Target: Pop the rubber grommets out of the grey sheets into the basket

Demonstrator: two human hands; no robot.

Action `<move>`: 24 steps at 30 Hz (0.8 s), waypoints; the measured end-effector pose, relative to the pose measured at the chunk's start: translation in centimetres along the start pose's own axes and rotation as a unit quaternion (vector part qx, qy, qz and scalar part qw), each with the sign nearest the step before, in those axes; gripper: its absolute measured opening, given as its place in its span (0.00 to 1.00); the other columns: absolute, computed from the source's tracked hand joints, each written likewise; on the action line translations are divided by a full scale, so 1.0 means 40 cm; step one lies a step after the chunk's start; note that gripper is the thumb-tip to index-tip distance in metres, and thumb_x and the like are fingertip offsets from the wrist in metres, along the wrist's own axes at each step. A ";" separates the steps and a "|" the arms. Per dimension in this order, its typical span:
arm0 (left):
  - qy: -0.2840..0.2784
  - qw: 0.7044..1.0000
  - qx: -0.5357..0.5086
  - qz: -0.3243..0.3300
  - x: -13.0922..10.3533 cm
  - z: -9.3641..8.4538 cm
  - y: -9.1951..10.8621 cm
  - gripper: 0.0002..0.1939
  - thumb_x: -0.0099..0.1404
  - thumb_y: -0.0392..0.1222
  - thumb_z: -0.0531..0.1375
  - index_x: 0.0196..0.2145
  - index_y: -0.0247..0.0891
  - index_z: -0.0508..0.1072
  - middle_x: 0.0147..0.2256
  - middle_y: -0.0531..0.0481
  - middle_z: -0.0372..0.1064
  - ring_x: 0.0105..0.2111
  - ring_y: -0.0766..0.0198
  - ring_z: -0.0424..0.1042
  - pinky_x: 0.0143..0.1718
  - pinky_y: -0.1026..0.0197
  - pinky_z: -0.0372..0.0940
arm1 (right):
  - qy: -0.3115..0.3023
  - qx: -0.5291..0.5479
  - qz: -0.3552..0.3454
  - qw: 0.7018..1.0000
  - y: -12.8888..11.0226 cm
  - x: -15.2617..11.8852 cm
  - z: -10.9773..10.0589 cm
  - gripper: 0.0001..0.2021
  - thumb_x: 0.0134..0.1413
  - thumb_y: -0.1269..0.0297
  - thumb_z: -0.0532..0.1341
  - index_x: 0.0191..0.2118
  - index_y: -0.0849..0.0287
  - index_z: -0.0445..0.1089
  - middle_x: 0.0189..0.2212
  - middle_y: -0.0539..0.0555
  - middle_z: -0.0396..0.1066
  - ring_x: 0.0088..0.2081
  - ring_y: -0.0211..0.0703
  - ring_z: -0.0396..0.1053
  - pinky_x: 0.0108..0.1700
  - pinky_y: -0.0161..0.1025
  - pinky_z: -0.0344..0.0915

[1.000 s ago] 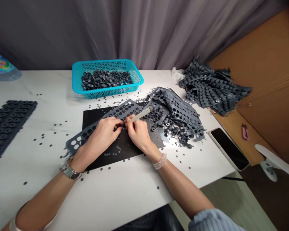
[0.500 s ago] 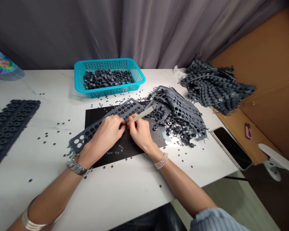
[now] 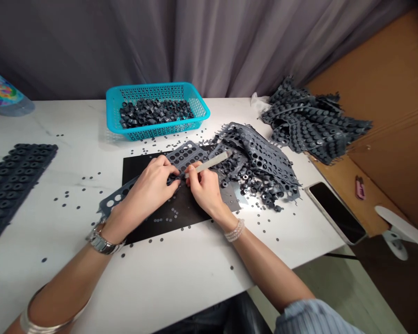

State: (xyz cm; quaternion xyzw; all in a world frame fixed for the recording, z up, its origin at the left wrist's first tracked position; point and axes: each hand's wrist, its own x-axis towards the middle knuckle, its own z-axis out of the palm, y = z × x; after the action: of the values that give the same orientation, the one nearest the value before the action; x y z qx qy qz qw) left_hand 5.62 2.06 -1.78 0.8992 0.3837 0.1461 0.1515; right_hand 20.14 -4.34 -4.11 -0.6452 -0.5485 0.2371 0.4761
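My left hand (image 3: 152,182) is closed at the edge of a grey perforated rubber sheet (image 3: 184,155), fingertips pinching it; a small dark bit shows by the thumb. In my right hand (image 3: 207,188) is a slim, pale, flat stick-like tool (image 3: 214,161), its lower end near the left fingertips and its upper end pointing to the back right. The sheet lies slantwise over a black mat (image 3: 160,218), partly hidden by my left hand and forearm. Beside my right hand lies a heap of small dark rubber rings (image 3: 261,188).
Behind stands a turquoise basket (image 3: 158,131) of dark rings. Punched sheets (image 3: 264,150) and a crumpled sheet pile (image 3: 310,118) lie right, a phone (image 3: 335,212) at the table edge. Another ring sheet (image 3: 14,181) is left; small discs are scattered about. A bottle (image 3: 5,95) stands back left.
My left hand and wrist have moved slightly left, covering more of the sheet's middle. The pale tool has tilted, its upper end now farther right.
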 end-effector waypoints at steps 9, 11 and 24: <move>0.000 0.999 0.033 0.004 -0.007 0.044 -0.004 0.08 0.62 0.37 0.59 0.35 0.36 0.79 0.36 0.43 0.72 0.40 0.52 0.69 0.45 0.52 0.66 | -0.042 -0.031 -0.048 0.998 0.014 0.003 0.001 0.14 0.65 0.65 0.50 0.27 0.57 0.63 0.27 0.51 0.71 0.26 0.37 0.69 0.32 0.33 0.59; 0.007 0.999 0.041 -0.011 -0.011 0.041 0.006 0.09 0.62 0.38 0.59 0.36 0.35 0.79 0.36 0.42 0.73 0.40 0.51 0.70 0.45 0.51 0.66 | -0.042 -0.025 -0.053 0.997 0.018 0.004 -0.001 0.15 0.65 0.64 0.50 0.26 0.57 0.62 0.29 0.51 0.72 0.27 0.37 0.70 0.33 0.33 0.60; 0.011 0.997 0.075 -0.023 -0.024 0.028 0.033 0.08 0.62 0.36 0.59 0.35 0.34 0.79 0.36 0.41 0.71 0.39 0.51 0.70 0.43 0.53 0.66 | -0.057 -0.009 -0.078 0.995 0.023 0.003 -0.008 0.17 0.66 0.64 0.49 0.24 0.57 0.60 0.30 0.51 0.72 0.27 0.36 0.67 0.35 0.34 0.60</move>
State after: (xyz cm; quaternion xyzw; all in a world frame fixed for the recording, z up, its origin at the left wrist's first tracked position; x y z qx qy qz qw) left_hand 6.27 0.32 -2.45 0.8972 0.4160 0.1235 0.0823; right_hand 20.88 -4.27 -4.76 -0.5902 -0.6253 0.2308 0.4554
